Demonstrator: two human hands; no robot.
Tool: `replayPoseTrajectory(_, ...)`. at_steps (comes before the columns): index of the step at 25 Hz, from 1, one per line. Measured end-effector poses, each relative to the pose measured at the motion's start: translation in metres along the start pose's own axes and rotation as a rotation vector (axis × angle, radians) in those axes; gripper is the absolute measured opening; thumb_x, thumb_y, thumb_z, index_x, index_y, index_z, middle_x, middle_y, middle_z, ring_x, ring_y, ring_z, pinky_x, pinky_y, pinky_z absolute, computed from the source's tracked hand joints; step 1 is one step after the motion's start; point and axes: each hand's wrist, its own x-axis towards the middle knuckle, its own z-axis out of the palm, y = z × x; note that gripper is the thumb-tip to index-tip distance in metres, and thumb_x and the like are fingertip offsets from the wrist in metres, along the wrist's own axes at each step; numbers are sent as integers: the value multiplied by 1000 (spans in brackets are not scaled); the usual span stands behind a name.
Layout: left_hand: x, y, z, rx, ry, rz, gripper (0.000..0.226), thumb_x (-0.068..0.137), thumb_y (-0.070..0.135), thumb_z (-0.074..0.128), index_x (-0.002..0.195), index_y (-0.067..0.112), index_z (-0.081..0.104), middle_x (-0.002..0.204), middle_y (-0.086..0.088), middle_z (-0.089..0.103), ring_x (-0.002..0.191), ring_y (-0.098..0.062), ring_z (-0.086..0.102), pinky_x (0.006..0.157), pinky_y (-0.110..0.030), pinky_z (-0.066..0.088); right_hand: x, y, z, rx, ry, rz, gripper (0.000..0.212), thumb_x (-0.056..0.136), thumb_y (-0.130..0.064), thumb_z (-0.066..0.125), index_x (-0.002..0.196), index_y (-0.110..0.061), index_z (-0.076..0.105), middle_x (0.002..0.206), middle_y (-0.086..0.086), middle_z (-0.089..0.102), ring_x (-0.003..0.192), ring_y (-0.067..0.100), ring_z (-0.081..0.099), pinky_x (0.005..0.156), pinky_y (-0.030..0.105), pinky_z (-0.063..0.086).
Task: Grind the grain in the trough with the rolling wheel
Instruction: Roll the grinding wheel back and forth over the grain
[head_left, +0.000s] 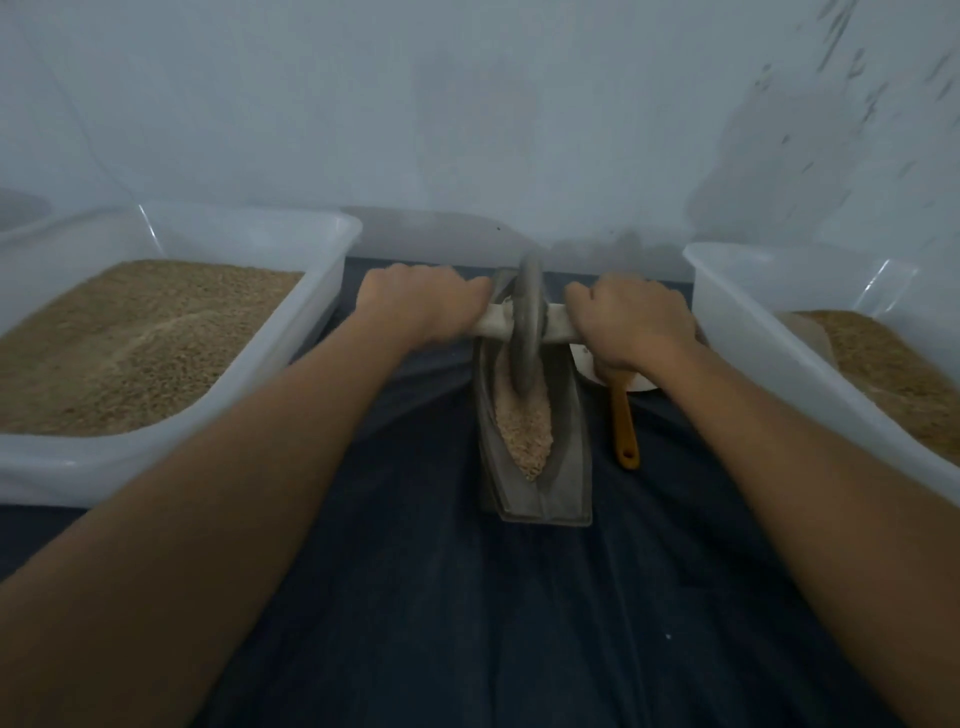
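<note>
A grey boat-shaped trough (569, 467) lies lengthwise on a dark blue cloth in the middle. Pale crushed grain (524, 431) fills its groove at the near end. A grey rolling wheel (530, 327) stands upright in the groove toward the far end, on a pale axle handle (496, 325) that runs crosswise. My left hand (421, 306) grips the axle's left end. My right hand (631, 327) grips its right end. Both arms are stretched forward.
A translucent plastic bin (311, 244) of brown grain stands at the left, and a second one (753, 332) at the right. An orange-handled tool (623, 426) lies just right of the trough, its head on a white dish (584, 364). A pale wall rises behind.
</note>
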Motion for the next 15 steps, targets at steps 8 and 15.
replayPoseTrajectory(8,-18,10,7,46,197,15,52,88,45,12,86,19,56,90,-10,60,82,-32,59,66,-37,33,-18,-5,10,111,172,139,47,95,-43,22,62,-19,45,61,1,46,56,24,44,54,34,28)
replayPoseTrajectory(15,-103,3,31,-70,636,114,34,101,34,37,70,22,43,57,6,41,45,-16,35,50,-27,11,-78,-11,-1,199,665,-183,32,99,-27,39,69,-28,29,61,-10,30,51,15,27,52,31,20)
